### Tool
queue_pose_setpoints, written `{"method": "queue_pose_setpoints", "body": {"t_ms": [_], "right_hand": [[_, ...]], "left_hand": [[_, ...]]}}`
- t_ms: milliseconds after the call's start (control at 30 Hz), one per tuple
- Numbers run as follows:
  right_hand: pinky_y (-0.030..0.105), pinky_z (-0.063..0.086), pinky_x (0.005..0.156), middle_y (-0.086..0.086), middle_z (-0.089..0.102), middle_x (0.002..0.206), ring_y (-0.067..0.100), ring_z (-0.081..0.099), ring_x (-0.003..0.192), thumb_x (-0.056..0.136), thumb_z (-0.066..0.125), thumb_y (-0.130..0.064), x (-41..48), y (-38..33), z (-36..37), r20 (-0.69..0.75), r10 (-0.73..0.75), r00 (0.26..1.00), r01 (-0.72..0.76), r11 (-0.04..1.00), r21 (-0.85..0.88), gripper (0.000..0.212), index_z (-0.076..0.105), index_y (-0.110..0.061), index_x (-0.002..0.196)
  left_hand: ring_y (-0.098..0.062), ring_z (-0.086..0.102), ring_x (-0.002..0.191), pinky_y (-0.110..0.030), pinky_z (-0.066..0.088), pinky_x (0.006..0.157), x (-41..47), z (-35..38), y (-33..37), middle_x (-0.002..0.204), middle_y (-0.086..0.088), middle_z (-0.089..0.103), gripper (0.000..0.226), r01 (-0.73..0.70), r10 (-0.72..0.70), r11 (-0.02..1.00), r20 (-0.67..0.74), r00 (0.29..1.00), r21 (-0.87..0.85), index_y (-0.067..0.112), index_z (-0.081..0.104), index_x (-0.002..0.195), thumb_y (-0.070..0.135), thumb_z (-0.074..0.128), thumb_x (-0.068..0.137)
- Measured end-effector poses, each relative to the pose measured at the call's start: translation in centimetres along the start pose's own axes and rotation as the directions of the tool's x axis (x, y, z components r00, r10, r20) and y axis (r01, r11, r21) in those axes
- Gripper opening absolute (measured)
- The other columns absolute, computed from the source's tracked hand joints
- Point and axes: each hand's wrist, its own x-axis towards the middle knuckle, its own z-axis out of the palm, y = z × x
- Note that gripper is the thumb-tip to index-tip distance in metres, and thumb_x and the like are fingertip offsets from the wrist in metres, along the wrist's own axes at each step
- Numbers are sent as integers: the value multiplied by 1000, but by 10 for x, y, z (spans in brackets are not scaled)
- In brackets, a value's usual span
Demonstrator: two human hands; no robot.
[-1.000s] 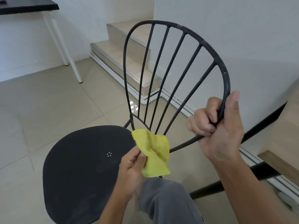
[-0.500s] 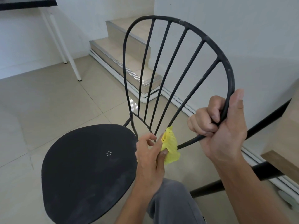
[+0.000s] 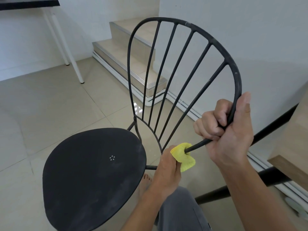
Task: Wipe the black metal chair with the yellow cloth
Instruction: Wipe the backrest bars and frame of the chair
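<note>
**Cloth on the lower rail, most of the chair still dusty**

My left hand (image 3: 168, 169) is closed around the yellow cloth (image 3: 183, 157), and I have the cloth wrapped round the lower end of the backrest's outer rod, just where it runs down toward the seat. My right hand (image 3: 228, 130) is clamped in a fist on the same rod a little higher up, thumb pressed along the curve, steadying the black metal chair (image 3: 93, 172), which stands on the tiled floor (image 3: 50, 105) right in front of me, tipped slightly toward my knee.

As for progress, I judge this to be an early or middle stretch. The cloth touches only that one short length of rod. The seat shows a grey, powdery film over much of its surface, thickest toward the near edge, and the top arc of the backrest (image 3: 196, 25) carries pale scuffs and dusty patches (whether those are dirt or worn paint I cannot tell). The five thin spindles look untouched so far, though they are too slim to read for dust. Left to do, I think: the remainder of the hoop, each spindle, the seat, and the legs, which are mostly hidden beneath the seat.

No containers are in view here: no bucket, basin or spray bottle, so the cloth seems to be used dry.
</note>
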Motion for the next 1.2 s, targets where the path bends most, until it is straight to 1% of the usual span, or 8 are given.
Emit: {"method": "queue_pose_setpoints", "body": {"t_ms": [167, 267, 467, 567, 733, 900, 1033, 1200], "right_hand": [[26, 10, 47, -8, 18, 41, 2, 14, 40, 94, 22, -56, 0, 0, 2, 2, -11, 1000, 11, 1000, -13, 54, 22, -18, 56], [25, 10, 47, -10, 22, 40, 2, 14, 40, 98, 19, -55, 0, 1, 0, -19, -12, 1000, 12, 1000, -14, 56, 22, -18, 56], [23, 12, 47, -9, 22, 39, 4, 15, 38, 102, 13, -49, 6, 0, -2, -49, -10, 999, 9, 1000, -21, 56, 21, -18, 56], [24, 11, 46, -8, 20, 39, 5, 13, 38, 101, 17, -51, 9, -2, -3, -82, -5, 997, 1, 999, -39, 56, 20, -18, 56], [26, 9, 44, -7, 22, 41, 6, 12, 38, 99, 21, -50, 9, -3, -4, -70, -20, 997, 17, 999, -41, 48, 24, -18, 63], [26, 9, 44, -3, 19, 44, 8, 11, 40, 101, 22, -48, 9, -3, -6, -60, -33, 998, 29, 997, -68, 44, 23, -16, 69], [23, 11, 44, 0, 14, 45, 8, 11, 40, 101, 22, -48, 10, -4, -8, -47, -26, 999, 22, 997, -71, 47, 20, -14, 68], [25, 12, 45, -4, 21, 46, 9, 13, 41, 103, 27, -43, 12, -13, -9, -50, -6, 999, 2, 998, -68, 45, 30, -16, 68]], "left_hand": [[-7, 53, 100, -21, 46, 84, -1, 0, 9, 115, 22, 45, 28, -34, 34, 999, -12, 999, -22, 45, 39, 126, 31, 36, 101], [-5, 53, 98, -18, 46, 84, 1, 1, 4, 113, 9, 55, 38, -43, 44, 998, -38, 998, 47, 34, 43, 130, 49, 26, 100], [-6, 48, 86, -18, 43, 69, 10, 0, 18, 106, 6, 46, 24, -180, 186, 981, -100, 977, 72, 21, 47, 124, 23, 36, 103], [-3, 51, 94, -16, 45, 78, 13, 3, 25, 111, 4, 52, 29, -191, 202, 977, -117, 972, 98, 22, 44, 129, 29, 34, 103], [3, 46, 82, -4, 39, 76, 13, 14, 20, 94, 1, 61, 59, -26, 66, 980, -197, 978, 197, 17, 54, 120, 58, 18, 98], [-13, 55, 59, -28, 54, 58, 11, 11, 13, 71, 4, 56, 13, 69, -1, 944, -206, 979, 321, 11, 57, 105, 13, 54, 93], [-3, 46, 67, -3, 35, 75, 8, 5, 24, 80, 25, 41, 28, 92, -67, 963, -106, 992, 252, 7, 58, 123, 6, 53, 95], [-20, 63, 78, -13, 45, 73, 7, 7, 15, 83, 11, 54, 31, 218, -200, 938, -91, 976, 269, 14, 56, 127, 9, 48, 98]]}}
